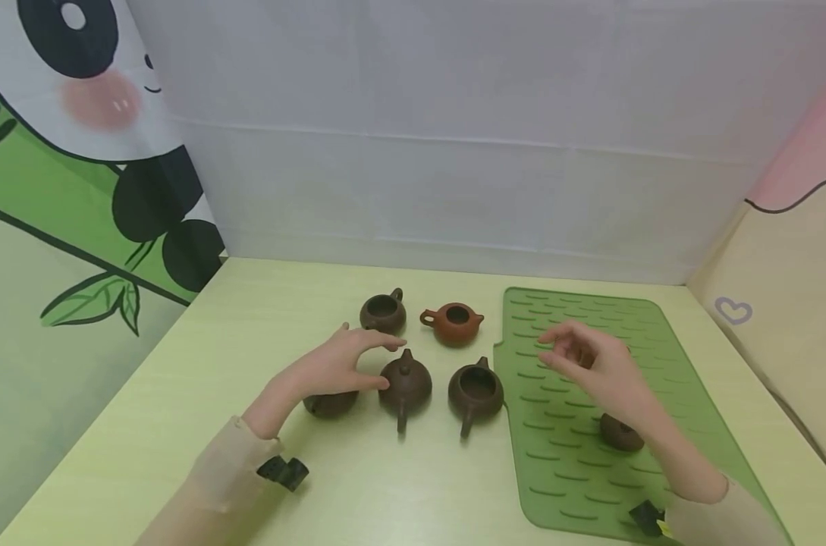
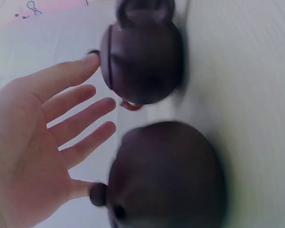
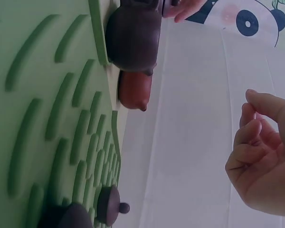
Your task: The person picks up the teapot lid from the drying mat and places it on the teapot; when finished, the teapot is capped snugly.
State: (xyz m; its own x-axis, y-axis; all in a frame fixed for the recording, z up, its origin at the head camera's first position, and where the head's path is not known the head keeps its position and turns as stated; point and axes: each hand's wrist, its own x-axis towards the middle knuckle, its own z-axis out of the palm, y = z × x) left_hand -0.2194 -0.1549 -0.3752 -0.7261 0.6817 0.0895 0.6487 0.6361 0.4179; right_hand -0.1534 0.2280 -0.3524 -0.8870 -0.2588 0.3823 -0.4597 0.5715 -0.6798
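Note:
My left hand (image 1: 337,364) reaches over the dark teapots with its fingers spread. In the left wrist view, its thumb tip is right at the lid knob of the middle lidded teapot (image 1: 413,390). Below the palm stands another dark lidded teapot (image 2: 166,175), partly covered by the hand in the head view. My right hand (image 1: 590,364) hovers above the green mat (image 1: 542,455), fingers loosely curled and nothing between them. On the mat near it lies a small dark lid with a knob (image 3: 109,206). A second dark round piece (image 1: 620,434) sits under the wrist.
A lidless dark teapot (image 1: 477,390) stands by the mat's left edge. Behind are a lidless reddish-brown teapot (image 1: 456,326) and another lidless dark one (image 1: 383,315). A white cloth (image 1: 453,152) hangs at the table's back edge.

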